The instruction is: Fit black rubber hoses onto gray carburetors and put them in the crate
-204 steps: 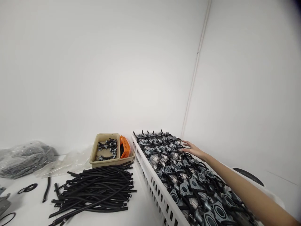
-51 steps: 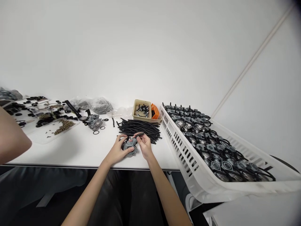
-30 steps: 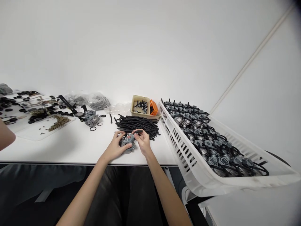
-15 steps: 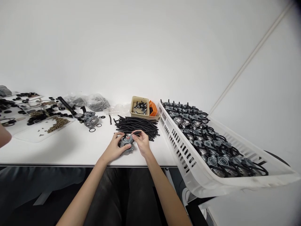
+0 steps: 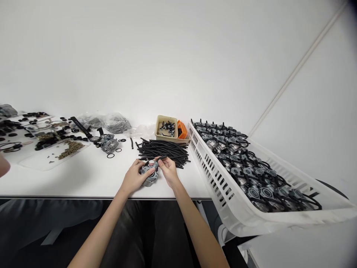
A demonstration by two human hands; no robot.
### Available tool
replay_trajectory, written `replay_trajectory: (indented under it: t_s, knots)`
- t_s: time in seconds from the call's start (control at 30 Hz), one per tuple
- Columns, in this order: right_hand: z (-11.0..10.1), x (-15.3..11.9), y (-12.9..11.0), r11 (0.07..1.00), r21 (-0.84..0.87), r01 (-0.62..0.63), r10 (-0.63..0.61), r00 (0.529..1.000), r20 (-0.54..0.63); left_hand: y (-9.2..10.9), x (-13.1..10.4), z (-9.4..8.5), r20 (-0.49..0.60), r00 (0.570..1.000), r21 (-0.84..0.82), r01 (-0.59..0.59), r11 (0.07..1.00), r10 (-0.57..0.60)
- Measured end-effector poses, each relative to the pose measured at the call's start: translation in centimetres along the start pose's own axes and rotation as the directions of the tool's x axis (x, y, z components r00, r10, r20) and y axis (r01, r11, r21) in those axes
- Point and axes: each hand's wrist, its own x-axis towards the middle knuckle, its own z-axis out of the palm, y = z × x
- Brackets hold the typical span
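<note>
My left hand [image 5: 134, 176] is wrapped round a grey metal carburetor-like part [image 5: 151, 177] near the table's front edge. A short black hose [image 5: 161, 158] sits at the upper right of that part, pinched between the thumb and fingers of my right hand [image 5: 169, 171]. Where the hose meets the metal is partly hidden by my fingers. Just behind my hands lies a pile of black hoses [image 5: 164, 149]. Another metal part [image 5: 108, 143] rests to the left, with black rings [image 5: 111, 155] beside it.
At right stands a white basket [image 5: 223, 197] with rows of similar metal parts. Behind the hoses are a beige tray [image 5: 158, 128] and an orange basket [image 5: 182, 127]. Brass pieces [image 5: 71, 148], plastic bags [image 5: 115, 123] and another person's skin [image 5: 3, 166] are at left.
The metal part in my hands has tilted slightly, and my fingers have shifted a little around it. The other person's skin at the left edge has moved further out of view.
</note>
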Motion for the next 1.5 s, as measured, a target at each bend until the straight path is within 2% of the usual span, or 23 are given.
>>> replay_trajectory:
  t_s: [0.4, 0.63, 0.83, 1.23, 1.5]
  knots:
    - [0.06, 0.12, 0.25, 0.993, 0.094, -0.067, 0.068, 0.998, -0.009, 0.19, -0.08, -0.36, 0.007, 1.0, -0.024, -0.007, 1.0, 0.007]
    - [-0.05, 0.22, 0.4, 0.992, 0.085, -0.089, 0.092, 0.995, -0.025, 0.33, -0.14, -0.39, 0.007, 1.0, -0.027, 0.003, 1.0, -0.002]
    - [-0.07, 0.24, 0.47, 0.998, 0.042, -0.048, 0.051, 0.996, -0.073, 0.33, -0.15, -0.29, 0.005, 1.0, -0.016, 0.004, 1.0, -0.004]
    - [0.07, 0.3, 0.42, 0.997, 0.049, -0.061, 0.063, 0.997, -0.054, 0.38, -0.21, -0.39, 0.01, 1.0, -0.016, -0.007, 1.0, 0.007]
    - [0.49, 0.28, 0.08, 0.996, 0.049, -0.08, 0.084, 0.992, -0.091, 0.58, -0.2, -0.44, 0.006, 1.0, -0.016, -0.017, 1.0, 0.017]
